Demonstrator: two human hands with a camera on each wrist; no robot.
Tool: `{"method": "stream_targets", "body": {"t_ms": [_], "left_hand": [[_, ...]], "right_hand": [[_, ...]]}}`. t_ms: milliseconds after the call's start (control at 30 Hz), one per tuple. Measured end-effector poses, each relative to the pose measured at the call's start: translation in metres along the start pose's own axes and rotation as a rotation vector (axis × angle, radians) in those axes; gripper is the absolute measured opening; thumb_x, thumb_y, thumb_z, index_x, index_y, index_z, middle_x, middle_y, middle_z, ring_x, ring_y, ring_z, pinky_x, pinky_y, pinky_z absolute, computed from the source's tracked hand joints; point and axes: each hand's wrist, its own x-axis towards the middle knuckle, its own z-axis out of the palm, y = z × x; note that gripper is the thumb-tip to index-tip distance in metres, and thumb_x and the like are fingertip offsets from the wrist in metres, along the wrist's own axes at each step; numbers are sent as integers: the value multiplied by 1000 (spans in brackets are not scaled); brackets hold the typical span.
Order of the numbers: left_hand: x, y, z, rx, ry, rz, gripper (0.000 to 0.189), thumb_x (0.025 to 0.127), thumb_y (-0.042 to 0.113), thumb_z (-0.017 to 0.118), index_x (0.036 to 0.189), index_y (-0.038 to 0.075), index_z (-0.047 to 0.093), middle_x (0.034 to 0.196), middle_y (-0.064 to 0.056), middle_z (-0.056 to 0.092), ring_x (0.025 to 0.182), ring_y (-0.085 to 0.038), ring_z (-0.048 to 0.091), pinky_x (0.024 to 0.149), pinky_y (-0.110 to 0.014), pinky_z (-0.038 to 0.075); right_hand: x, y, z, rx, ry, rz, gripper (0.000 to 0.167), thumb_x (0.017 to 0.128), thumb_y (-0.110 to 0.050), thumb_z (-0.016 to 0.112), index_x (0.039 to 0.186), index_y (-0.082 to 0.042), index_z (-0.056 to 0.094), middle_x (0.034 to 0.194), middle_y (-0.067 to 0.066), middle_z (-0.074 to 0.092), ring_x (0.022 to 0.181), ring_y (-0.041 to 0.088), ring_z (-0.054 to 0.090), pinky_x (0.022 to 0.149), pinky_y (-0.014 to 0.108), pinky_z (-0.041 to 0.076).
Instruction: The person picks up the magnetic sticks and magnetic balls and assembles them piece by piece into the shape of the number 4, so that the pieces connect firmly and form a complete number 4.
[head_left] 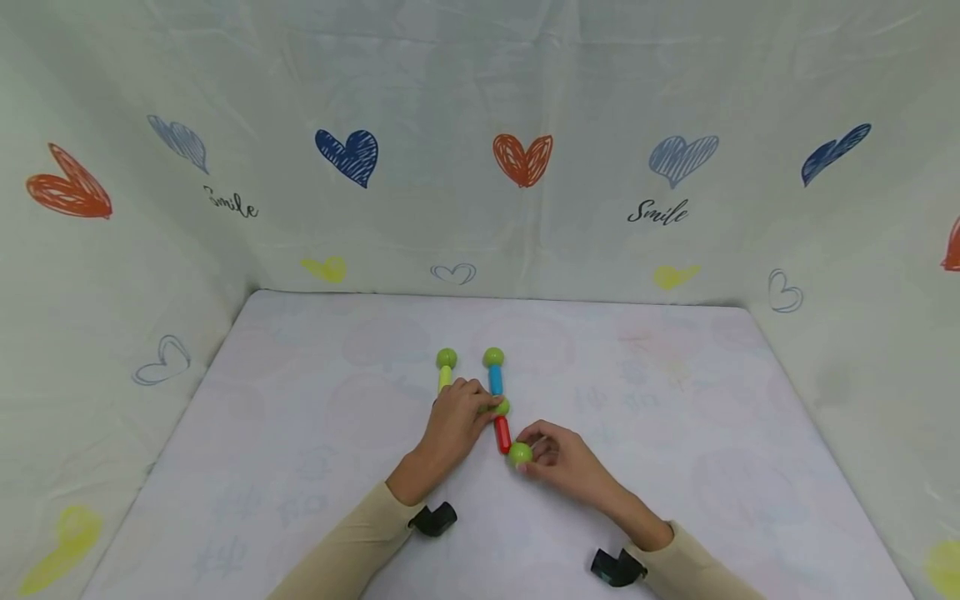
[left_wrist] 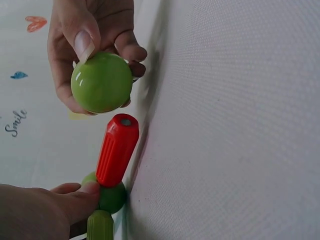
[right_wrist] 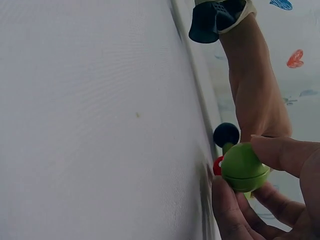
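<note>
My right hand (head_left: 566, 458) pinches a glossy green ball (head_left: 520, 454) between thumb and fingers. In the left wrist view a small gap parts this ball from the metal-tipped end of a red rod (left_wrist: 117, 150). The red rod's other end joins another green ball (head_left: 503, 407), which my left hand (head_left: 456, 421) pinches. From that joint a blue rod (head_left: 496, 380) runs to a green ball (head_left: 493, 357), and a light green rod (left_wrist: 101, 226) also meets it. Beyond the left hand, a yellow rod (head_left: 446, 377) carries a green ball (head_left: 447, 358); its near end is hidden.
A dark blue ball (right_wrist: 226, 135) shows behind the held ball in the right wrist view. The pieces are on a white table (head_left: 660, 400), backed by a white curtain (head_left: 450, 67) with printed hearts. Black cameras (head_left: 435, 519) sit at both wrists.
</note>
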Motion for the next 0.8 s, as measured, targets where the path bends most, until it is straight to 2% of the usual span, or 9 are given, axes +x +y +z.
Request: {"method": "stream_targets", "body": {"t_ms": [167,367,800], "left_hand": [[0,-1,0,12,1,11,29,84,14,89,112,13,84,92,1,71,85,-18,60,73,-29,46],[1,0,-1,22,-6,11,27,85,14,89,112,12,84,92,1,71,86,-18,60,73,-29,46],[1,-2,1,21,-9,12,29,84,15,90,112,14,84,92,2,71,85,-17,60,72,-27,46]], "right_hand": [[-4,-3,5,-44,-7,-33,32,88,-4,84,115,0,68,105,6,71,87,7,67,76,24,60],[-8,-5,11,-137,23,-84,34,85,-3,86,114,-1,68,104,4,71,89,10,67,77,27,60],[-5,-10,18,-157,41,-56,34,85,-1,86,113,-4,67,105,2,70,91,11,67,78,27,59]]}}
